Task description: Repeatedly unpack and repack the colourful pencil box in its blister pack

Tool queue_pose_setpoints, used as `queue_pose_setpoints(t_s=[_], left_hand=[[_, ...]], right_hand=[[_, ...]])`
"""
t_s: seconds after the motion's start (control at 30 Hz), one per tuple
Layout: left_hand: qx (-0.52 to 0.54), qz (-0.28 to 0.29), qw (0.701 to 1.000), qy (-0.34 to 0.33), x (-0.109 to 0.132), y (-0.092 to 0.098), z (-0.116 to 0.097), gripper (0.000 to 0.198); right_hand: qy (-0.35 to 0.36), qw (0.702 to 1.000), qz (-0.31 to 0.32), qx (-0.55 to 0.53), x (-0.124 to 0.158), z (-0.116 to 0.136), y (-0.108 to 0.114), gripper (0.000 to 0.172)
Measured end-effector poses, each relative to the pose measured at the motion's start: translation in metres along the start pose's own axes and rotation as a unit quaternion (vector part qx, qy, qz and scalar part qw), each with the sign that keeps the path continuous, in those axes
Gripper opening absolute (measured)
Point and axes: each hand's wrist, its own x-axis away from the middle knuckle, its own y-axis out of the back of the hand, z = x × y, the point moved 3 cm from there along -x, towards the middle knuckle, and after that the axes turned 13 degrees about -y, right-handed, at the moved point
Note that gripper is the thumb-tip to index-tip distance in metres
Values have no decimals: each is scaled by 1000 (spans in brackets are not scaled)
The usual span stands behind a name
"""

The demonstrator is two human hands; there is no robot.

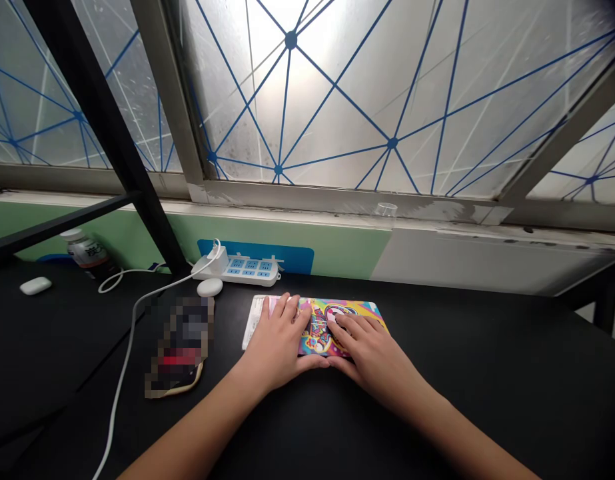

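A flat, brightly coloured box-like package (319, 333) with cartoon print lies on the black desk. Its left end is white with fine print. Across its left half rests my left hand (282, 340), open, fingers spread over the top and thumb along the near edge. My right hand (364, 343) lies open over the right half, its fingers flat on the print. Both thumbs almost meet at the front edge. The hands cover much of the package's face, so I cannot read it.
A white power strip (252, 270) with a plugged-in charger stands by the wall; its white cable (132, 333) runs down the left. Nearby lie a white earbud-case-like object (210, 287), a blurred-out phone-like item (184, 347) and a bottle (90, 253). A black post (107, 120) rises at left.
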Motion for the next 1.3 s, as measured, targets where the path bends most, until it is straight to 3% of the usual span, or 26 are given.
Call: queue_pose_setpoints(t_s=[0.07,0.17,0.3,0.5,0.67,0.73,0.83,0.93,1.0,1.13,1.3], left_hand=[[23,10,1000,11,1,-5,7,95],[44,21,998,31,2,-8,16,93],[54,29,998,34,2,-7,22,92],[53,26,998,37,3,-6,24,94],[56,19,998,33,3,-6,25,94],[55,16,998,29,2,-6,23,96],[66,22,997,33,2,-7,22,100],[86,34,995,39,2,-7,23,99],[95,40,994,44,3,-8,25,96],[96,37,993,49,4,-10,29,88],[90,39,994,44,3,-10,29,81]], right_hand=[[8,1000,8,-15,-1,0,-5,60],[17,998,46,-43,-2,-3,-10,74],[7,990,122,-77,3,-19,-2,77],[-35,986,136,-92,17,-53,8,72],[-58,989,126,-53,19,-73,9,51],[-65,994,83,-33,15,-63,10,51],[-43,998,14,-37,5,-29,6,68],[16,997,30,-65,-1,2,-4,83],[39,996,47,-71,0,6,-9,81],[19,997,45,-55,19,-29,-11,71],[-28,998,-49,-32,57,-87,-18,54]])
